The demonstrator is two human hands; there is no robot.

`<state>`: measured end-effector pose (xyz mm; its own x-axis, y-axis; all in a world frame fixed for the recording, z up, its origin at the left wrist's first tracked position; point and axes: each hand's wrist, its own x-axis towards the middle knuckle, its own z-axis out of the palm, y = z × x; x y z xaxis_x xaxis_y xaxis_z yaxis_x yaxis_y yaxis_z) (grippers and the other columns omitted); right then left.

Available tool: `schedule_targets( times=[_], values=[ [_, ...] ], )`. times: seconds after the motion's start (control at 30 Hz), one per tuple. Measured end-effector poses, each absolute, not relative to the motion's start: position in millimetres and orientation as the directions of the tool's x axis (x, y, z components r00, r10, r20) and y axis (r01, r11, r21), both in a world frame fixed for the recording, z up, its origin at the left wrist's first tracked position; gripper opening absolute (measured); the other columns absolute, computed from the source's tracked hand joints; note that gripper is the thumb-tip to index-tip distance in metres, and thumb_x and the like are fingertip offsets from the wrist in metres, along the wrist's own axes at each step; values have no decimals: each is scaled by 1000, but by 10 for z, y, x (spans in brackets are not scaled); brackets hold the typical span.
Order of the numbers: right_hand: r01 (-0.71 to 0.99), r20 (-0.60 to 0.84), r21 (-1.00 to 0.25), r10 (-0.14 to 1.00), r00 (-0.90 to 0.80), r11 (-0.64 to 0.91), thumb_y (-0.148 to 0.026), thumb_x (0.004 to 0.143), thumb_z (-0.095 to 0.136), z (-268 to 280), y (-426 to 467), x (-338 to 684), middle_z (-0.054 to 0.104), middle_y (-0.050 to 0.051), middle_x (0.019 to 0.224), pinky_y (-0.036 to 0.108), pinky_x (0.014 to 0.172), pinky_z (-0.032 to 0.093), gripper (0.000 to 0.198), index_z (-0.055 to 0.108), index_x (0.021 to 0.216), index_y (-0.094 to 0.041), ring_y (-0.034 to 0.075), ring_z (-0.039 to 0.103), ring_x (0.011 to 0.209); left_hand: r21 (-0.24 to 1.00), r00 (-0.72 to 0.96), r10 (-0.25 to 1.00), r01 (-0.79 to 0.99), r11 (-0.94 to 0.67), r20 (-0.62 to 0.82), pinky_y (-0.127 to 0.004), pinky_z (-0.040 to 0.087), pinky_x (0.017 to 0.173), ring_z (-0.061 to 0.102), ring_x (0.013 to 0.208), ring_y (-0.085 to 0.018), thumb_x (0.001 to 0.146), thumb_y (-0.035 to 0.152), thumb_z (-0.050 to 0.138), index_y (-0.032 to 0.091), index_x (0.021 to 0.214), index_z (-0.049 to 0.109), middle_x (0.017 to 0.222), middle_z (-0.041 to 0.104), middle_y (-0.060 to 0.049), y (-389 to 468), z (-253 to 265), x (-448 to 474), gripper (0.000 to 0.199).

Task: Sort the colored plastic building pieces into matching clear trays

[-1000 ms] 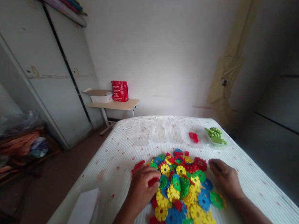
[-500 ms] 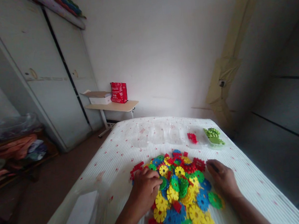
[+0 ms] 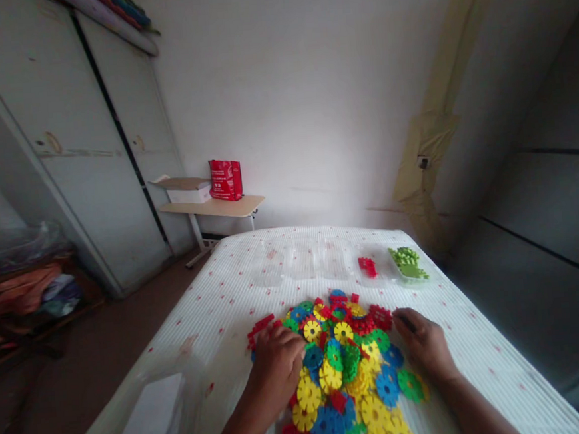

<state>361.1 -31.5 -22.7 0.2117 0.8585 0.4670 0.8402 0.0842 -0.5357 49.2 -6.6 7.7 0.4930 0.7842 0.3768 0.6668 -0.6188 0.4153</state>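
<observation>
A heap of plastic snowflake discs (image 3: 327, 426) in yellow, blue, green and red, mixed with small red blocks, lies on the cloth. My left hand (image 3: 279, 361) rests on the heap's left side, fingers curled down and their tips partly hidden. Beside its fingertips lies a blue disc (image 3: 313, 357). To the right of the heap, my right hand (image 3: 424, 341) is closed near some red discs (image 3: 380, 317). A dark patch shows between its thumb and fingers; whether that is an object or shadow I cannot make out.
Clear plastic trays (image 3: 300, 261) stand in a row behind the heap. Red pieces (image 3: 368, 267) sit in one, and light green pieces (image 3: 408, 263) fill the rightmost. A white box (image 3: 148, 425) lies front left. Beyond is a small table (image 3: 233, 207) with a red bag (image 3: 226, 180).
The view has shifted slightly, so everything sits a little further left. A green disc by my left fingertips no longer shows, and a blue disc is visible there. My right hand stays beside the heap.
</observation>
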Motion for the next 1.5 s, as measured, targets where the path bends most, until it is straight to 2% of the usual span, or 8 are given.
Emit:
schedule_targets(
  times=[0.17, 0.27, 0.53, 0.9, 1.2, 1.33, 1.43, 1.5],
  values=[
    [837, 447, -540, 873, 197, 87, -44, 81, 42, -268, -306, 3639, 69, 6, 78, 26, 63, 47, 33, 63, 82, -19, 19, 63, 69, 504, 340, 836, 677, -536, 432, -34, 42, 79, 56, 86, -19, 82, 22, 43, 18, 88, 61, 86, 64, -5, -88, 30, 570, 19],
    [835, 438, -544, 876, 204, 78, -44, 82, 42, -271, -306, 3642, 69, 6, 78, 26, 63, 47, 33, 62, 83, -19, 18, 63, 69, 559, 390, 838, 625, -545, 381, -30, 42, 77, 55, 86, -17, 85, 25, 41, 19, 85, 59, 86, 62, -4, -166, 66, 725, 19],
    [811, 422, -580, 882, 211, 83, -44, 81, 41, -188, -338, 3591, 69, 6, 76, 25, 62, 47, 32, 62, 81, -19, 18, 63, 67, 357, 583, 767, 680, -641, 267, -35, 37, 78, 51, 91, -20, 81, 17, 47, 20, 78, 59, 92, 60, -3, -312, 165, 1048, 12],
    [820, 441, -564, 876, 198, 99, -45, 81, 42, -182, -328, 3582, 69, 6, 73, 24, 61, 46, 35, 64, 79, -19, 18, 62, 66, 317, 537, 821, 757, -571, 194, -38, 36, 84, 49, 100, -22, 79, 19, 53, 30, 99, 63, 101, 62, -2, -309, 141, 1049, 25],
    [830, 447, -548, 875, 184, 105, -46, 81, 41, -209, -321, 3611, 68, 6, 75, 25, 62, 46, 35, 63, 80, -18, 18, 62, 67, 278, 529, 776, 732, -622, 344, -42, 38, 84, 55, 86, -20, 82, 11, 44, 26, 96, 64, 84, 65, -3, -318, 37, 1106, 28],
    [828, 439, -552, 879, 187, 99, -46, 81, 41, -241, -310, 3635, 68, 7, 77, 26, 63, 46, 36, 63, 81, -18, 19, 62, 68, 355, 452, 772, 703, -617, 447, -42, 41, 82, 58, 84, -21, 80, 11, 46, 24, 103, 63, 82, 68, -5, -288, 38, 1067, 31],
    [829, 432, -550, 884, 177, 103, -47, 82, 40, -259, -308, 3642, 69, 7, 77, 26, 63, 46, 36, 62, 82, -19, 19, 62, 69, 568, 318, 841, 627, -533, 438, -36, 45, 82, 60, 89, -20, 79, 15, 47, 23, 108, 62, 95, 69, -5, -111, 159, 921, 33],
    [832, 427, -547, 887, 176, 98, -47, 82, 41, -267, -308, 3641, 69, 7, 77, 26, 63, 46, 36, 62, 82, -19, 19, 62, 69, 740, 193, 913, 537, -405, 360, -29, 48, 77, 63, 87, -17, 80, 19, 47, 21, 107, 63, 97, 70, -4, 129, 305, 773, 32]
  ],
)
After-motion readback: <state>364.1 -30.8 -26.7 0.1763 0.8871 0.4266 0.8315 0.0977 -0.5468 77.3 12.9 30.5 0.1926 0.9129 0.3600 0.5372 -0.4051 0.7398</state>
